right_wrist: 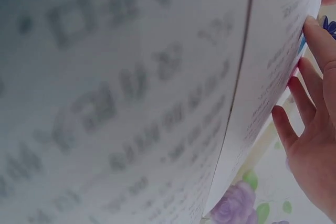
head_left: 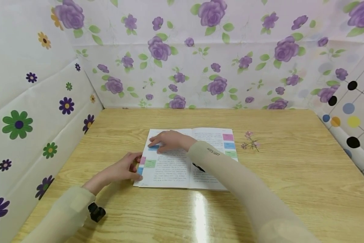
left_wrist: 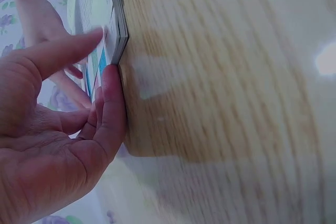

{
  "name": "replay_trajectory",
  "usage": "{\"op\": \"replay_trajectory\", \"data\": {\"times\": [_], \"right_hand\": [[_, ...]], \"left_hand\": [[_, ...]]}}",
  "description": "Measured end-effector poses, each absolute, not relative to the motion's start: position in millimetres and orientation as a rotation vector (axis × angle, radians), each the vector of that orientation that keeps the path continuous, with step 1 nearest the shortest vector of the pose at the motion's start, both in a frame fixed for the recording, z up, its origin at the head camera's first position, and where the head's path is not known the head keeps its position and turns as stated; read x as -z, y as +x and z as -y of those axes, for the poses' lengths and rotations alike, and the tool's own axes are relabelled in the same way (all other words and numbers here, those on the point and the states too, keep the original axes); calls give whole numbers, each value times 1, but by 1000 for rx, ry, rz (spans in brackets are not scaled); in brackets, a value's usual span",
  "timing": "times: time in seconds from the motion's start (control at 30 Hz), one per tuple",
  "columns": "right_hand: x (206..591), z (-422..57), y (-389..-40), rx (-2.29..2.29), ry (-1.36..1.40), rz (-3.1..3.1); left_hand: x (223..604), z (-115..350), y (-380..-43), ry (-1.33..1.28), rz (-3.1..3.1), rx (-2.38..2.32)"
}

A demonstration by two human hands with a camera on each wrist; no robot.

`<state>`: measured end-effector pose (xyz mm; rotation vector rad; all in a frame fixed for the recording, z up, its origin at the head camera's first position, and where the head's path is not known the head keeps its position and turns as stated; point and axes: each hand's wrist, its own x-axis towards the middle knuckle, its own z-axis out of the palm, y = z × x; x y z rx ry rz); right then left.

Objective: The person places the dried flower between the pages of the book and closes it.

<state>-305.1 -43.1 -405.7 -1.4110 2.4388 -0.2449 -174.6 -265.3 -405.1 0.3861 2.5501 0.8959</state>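
An open book [head_left: 176, 168] with printed pages lies on the wooden table. My left hand [head_left: 122, 168] holds the book's left edge, thumb on the page and fingers against the edge; the left wrist view shows this hand [left_wrist: 58, 108] at the corner of the page stack [left_wrist: 119, 24]. Reaching across the left page, my right hand [head_left: 171, 140] touches a blue sticky note [head_left: 154, 147] with its fingertips, fingers spread. Below that note is a green sticky note [head_left: 150, 164]. In the right wrist view, the right hand [right_wrist: 315, 140] appears beside the blurred page [right_wrist: 131, 103].
Pink, blue and green sticky notes [head_left: 229, 145] line the right page's outer edge. A small sprig of pink flowers [head_left: 251, 143] lies right of the book. Flower-printed cloth [head_left: 185, 60] hangs behind the table [head_left: 285, 152], with patterned cloth on both sides.
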Motion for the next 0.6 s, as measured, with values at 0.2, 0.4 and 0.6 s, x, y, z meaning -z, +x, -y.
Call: {"op": "replay_trajectory", "data": {"times": [0.2, 0.4, 0.6], "right_hand": [[407, 41, -307, 218, -1414, -2474], [409, 40, -308, 254, -1403, -2469], [408, 35, -303, 310, -1361, -2486]], "left_hand": [[407, 264, -176, 400, -2577, -861], [405, 262, -175, 384, -2571, -893], [405, 262, -172, 374, -2559, -929]]}}
